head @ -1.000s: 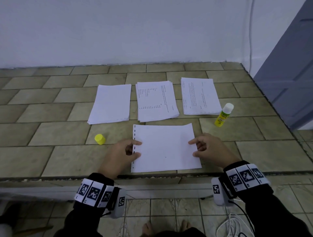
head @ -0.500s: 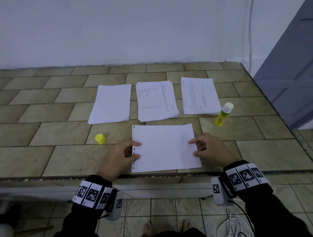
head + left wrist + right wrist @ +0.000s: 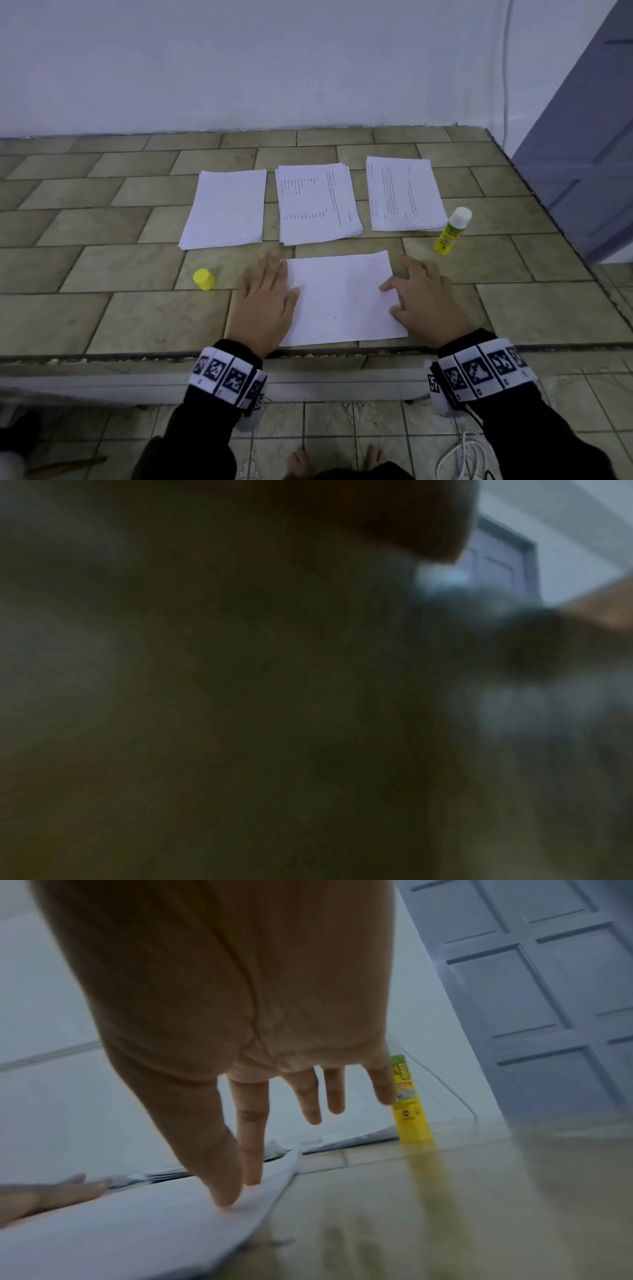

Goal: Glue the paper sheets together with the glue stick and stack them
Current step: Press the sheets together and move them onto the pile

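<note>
Both my hands lie flat, fingers straight, on the near paper sheet (image 3: 342,301): left hand (image 3: 265,301) pressing its left edge, right hand (image 3: 424,301) spread at its right edge, thumb and index tip on the paper. Sheet sits at the near edge of the tiled counter (image 3: 102,315). Three paper stacks (image 3: 317,205) lie in a row beyond. Glue stick (image 3: 451,231) stands uncapped, far right; its yellow cap (image 3: 203,279) lies left of my left hand. Left wrist view too dark to read.

Black sleeves (image 3: 534,431), white wristbands (image 3: 486,368) with black square markers, bare feet (image 3: 301,460)
</note>
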Motion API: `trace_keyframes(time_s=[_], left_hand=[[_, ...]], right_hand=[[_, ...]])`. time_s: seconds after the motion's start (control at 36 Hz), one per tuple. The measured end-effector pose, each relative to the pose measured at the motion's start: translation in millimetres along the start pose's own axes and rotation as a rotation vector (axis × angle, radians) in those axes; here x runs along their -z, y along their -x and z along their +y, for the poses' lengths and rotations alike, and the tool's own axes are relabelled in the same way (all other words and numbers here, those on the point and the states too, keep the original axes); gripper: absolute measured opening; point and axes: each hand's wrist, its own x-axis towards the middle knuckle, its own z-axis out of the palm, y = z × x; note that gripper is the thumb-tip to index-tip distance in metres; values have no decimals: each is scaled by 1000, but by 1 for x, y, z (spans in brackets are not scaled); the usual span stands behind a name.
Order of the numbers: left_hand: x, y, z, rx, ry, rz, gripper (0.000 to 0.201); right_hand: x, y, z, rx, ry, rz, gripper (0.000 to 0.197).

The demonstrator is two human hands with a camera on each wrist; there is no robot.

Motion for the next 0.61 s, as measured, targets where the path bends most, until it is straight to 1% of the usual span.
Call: trace_keyframes(time_s=[0.08, 0.14, 0.22, 0.28, 0.31, 0.36, 0.42, 0.5, 0.56, 0.61], left_hand=[[-15, -4, -1, 11, -37, 44, 86], [-20, -5, -3, 4, -38, 54, 83], [-23, -5, -5, -12, -14, 93, 78], [-25, -5, -7, -17, -15, 118, 73], [-26, -5, -7, -21, -20, 130, 70], [-27, -5, -8, -27, -35, 150, 65], [-28, -7, -9, -30, -52, 162, 63], [-30, -8, -8, -26, -66, 165, 64], [-31, -9, -9, -22, -70, 163, 65], [-31, -9, -9, -16, -73, 159, 67]], right_hand=[[-4, -2, -13, 4, 86, 68, 36], [-11, -4, -29, 50, 44, 92, 45], [-30, -10, -58, 212, -39, 135, 64], [-46, -17, -74, 317, -22, 82, 76], [-53, -21, -79, 349, -3, 51, 77], [-61, -27, -86, 385, 13, 34, 71], [-67, -31, -87, 368, 40, 24, 67], [-71, -35, -74, 339, 33, 91, 77], [-68, -37, -60, 279, 30, 130, 80], [-64, -38, -43, 184, 58, 170, 84]])
